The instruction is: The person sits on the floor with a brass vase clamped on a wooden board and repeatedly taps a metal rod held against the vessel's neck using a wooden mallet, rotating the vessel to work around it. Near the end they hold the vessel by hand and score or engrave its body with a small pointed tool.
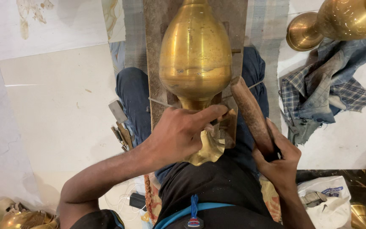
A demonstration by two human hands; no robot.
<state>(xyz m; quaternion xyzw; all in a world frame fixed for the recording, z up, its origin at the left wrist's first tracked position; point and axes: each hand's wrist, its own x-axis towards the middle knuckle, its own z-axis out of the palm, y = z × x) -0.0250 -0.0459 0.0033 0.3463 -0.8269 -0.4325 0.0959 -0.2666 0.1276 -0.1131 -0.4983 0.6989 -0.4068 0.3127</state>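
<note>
A large brass vase (195, 55) lies on its side on a wooden board (155, 51) across my lap, its flared foot (210, 148) toward me. My left hand (178, 133) rests on the vase's neck and pinches a small metal tool against the brass. My right hand (278, 159) is closed around a wooden mallet (250, 112), whose head sits close to the vase's lower right side. A thin wire (159, 102) crosses the board by the neck.
A second brass vase (339, 21) lies at the top right above a crumpled checked cloth (323, 91). Small hand tools (121, 129) lie by my left knee. A white bag (329, 201) and more brassware (363, 214) sit at the lower right, another brass piece (22, 220) at the lower left.
</note>
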